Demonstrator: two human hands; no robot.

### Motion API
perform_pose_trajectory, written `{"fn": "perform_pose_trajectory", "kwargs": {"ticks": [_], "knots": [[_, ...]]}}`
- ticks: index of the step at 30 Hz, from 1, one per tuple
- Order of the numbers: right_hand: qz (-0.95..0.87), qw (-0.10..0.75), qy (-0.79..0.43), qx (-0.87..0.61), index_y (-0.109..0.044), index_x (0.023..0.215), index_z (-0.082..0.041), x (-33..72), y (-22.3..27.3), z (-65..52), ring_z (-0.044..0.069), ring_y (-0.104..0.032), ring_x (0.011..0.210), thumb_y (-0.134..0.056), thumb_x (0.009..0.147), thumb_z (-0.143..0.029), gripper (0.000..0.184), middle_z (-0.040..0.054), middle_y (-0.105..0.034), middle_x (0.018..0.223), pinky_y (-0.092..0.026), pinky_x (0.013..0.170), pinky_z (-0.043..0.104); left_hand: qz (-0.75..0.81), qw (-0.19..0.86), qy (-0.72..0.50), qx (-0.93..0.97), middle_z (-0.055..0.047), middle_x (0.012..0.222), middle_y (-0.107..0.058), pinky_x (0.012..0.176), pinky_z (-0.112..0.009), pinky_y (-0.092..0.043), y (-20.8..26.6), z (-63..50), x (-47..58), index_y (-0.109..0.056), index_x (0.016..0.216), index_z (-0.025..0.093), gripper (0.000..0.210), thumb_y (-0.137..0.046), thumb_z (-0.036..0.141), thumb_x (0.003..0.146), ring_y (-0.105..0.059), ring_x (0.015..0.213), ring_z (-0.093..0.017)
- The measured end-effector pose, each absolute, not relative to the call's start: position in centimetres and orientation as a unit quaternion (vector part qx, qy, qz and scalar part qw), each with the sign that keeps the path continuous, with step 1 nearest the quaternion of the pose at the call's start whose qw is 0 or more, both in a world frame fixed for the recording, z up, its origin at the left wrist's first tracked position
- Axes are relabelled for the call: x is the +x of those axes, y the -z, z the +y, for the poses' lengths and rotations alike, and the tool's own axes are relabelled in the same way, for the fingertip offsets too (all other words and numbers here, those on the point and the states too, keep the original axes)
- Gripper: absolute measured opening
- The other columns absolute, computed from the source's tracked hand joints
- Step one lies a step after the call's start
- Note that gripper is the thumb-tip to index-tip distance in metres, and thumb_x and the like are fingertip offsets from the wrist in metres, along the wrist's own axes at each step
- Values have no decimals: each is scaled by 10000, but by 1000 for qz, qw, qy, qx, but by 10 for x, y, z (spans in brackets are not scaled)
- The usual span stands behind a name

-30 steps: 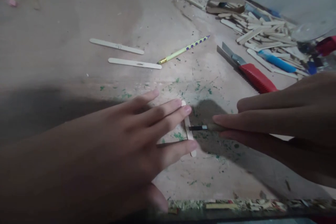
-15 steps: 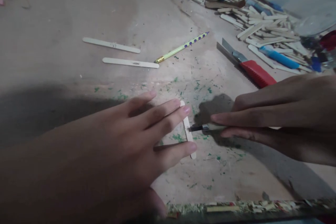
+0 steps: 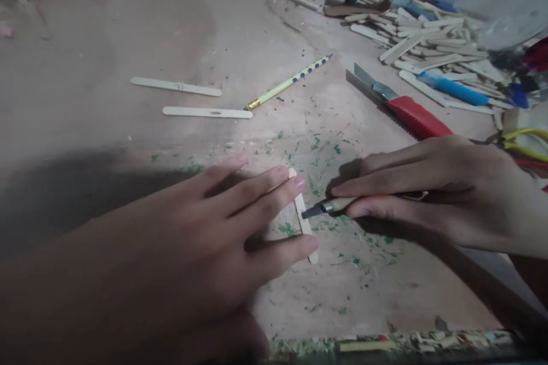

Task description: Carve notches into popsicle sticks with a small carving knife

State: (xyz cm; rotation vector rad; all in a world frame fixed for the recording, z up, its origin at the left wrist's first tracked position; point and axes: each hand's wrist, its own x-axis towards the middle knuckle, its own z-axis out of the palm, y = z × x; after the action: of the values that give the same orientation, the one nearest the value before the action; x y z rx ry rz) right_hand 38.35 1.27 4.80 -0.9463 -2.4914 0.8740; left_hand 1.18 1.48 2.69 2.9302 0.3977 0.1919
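So the stick (image 3: 305, 227) is right under the left hand's (image 3: 201, 228) fingertips, lying crosswise to the fingers. Both its ends poke out a little, and its middle shows in the gap between the fingers. From the right hand (image 3: 445, 191) it's just beyond the fingertips, with the tool's (image 3: 338, 204) metal tip at that middle bit.

Room-wise, the near edge of the bench (image 3: 149, 34) is on the wearer's side of both hands, with a line of scraps (image 3: 449, 342) along it. Past the left hand there are two loose sticks (image 3: 205, 113) and a pencil (image 3: 291, 81), well apart from the fingers. The red knife (image 3: 417, 117) is way tighter, just beyond the right hand's knuckles, and the stick pile (image 3: 436, 45) sits farther past that. Green bits (image 3: 337, 149) are scattered around the fingertips.

Left hand is palm down, fingers spread, pressing the stick rather than wrapped round it; its thumb is blurry. Right hand has the tool pinched between thumb and fingers, pointing at the left hand.
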Motion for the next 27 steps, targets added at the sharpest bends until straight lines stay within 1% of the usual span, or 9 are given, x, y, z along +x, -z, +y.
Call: {"fn": "perform_pose_trajectory", "kwargs": {"ticks": [3,6,11,14,17,20,22,25,27], "knots": [[-868,182,-323,-331,-927,1393,-329,383,-45,12,207,-971,1011,-761,1334,-381,183,35,-1002,1216,-731,779,307,161,92,-82,979,-99,2057,-589,1631,-599,-457,-24,9,13,-631,1872,405,985,-956,882,1074,-553,1935,-342],[-861,191,-343,-324,-944,1403,-318,384,-44,12,190,-954,962,-763,1334,-379,203,41,-996,1186,-726,770,290,180,96,-96,974,-72,2045,-611,1638,-566,-444,-20,4,15,-705,1803,422,923,-1008,834,1035,-594,1908,-343],[-855,199,-346,-331,-947,1392,-294,384,-43,12,164,-942,926,-781,1327,-444,232,45,-991,1173,-705,742,256,166,87,-88,978,-121,2056,-590,1631,-580,-454,-21,5,13,-680,1856,395,1088,-1039,912,968,-614,1891,-386],[-866,199,-307,-341,-944,1351,-271,380,-43,11,199,-950,916,-721,1351,-485,309,75,-998,1169,-708,713,305,165,85,-93,978,-114,2052,-600,1631,-560,-455,-20,7,12,-675,1864,395,1064,-1008,918,1000,-613,1892,-370],[-880,196,-271,-336,-932,1341,-262,377,-43,9,226,-929,852,-618,1385,-466,377,92,-992,1135,-709,663,367,167,83,-107,977,-105,2046,-609,1629,-549,-457,-18,6,12,-679,1855,398,1002,-938,940,1053,-597,1907,-348],[-892,185,-257,-324,-907,1390,-300,378,-43,8,235,-924,845,-575,1393,-453,366,69,-988,1132,-714,636,384,165,88,-103,977,-115,2038,-619,1624,-573,-467,-18,7,13,-696,1847,390,969,-924,923,1071,-600,1905,-368],[-896,183,-251,-317,-890,1413,-311,380,-43,8,216,-901,812,-559,1398,-435,354,54,-974,1104,-696,624,371,162,89,-99,978,-117,2045,-609,1625,-579,-468,-19,7,12,-703,1845,385,980,-936,918,1057,-601,1903,-379],[-897,181,-263,-307,-898,1464,-312,382,-44,9,173,-832,735,-603,1391,-374,310,25,-928,1026,-651,626,341,163,100,-88,978,-117,2064,-582,1647,-585,-424,-22,8,11,-657,1887,392,974,-928,881,1090,-551,1940,-371],[-895,178,-278,-300,-911,1472,-300,382,-45,11,166,-842,764,-631,1384,-341,296,23,-921,1024,-643,649,326,159,108,-75,978,-121,2078,-560,1663,-584,-387,-23,8,10,-616,1920,393,967,-918,846,1120,-509,1967,-363]]}}
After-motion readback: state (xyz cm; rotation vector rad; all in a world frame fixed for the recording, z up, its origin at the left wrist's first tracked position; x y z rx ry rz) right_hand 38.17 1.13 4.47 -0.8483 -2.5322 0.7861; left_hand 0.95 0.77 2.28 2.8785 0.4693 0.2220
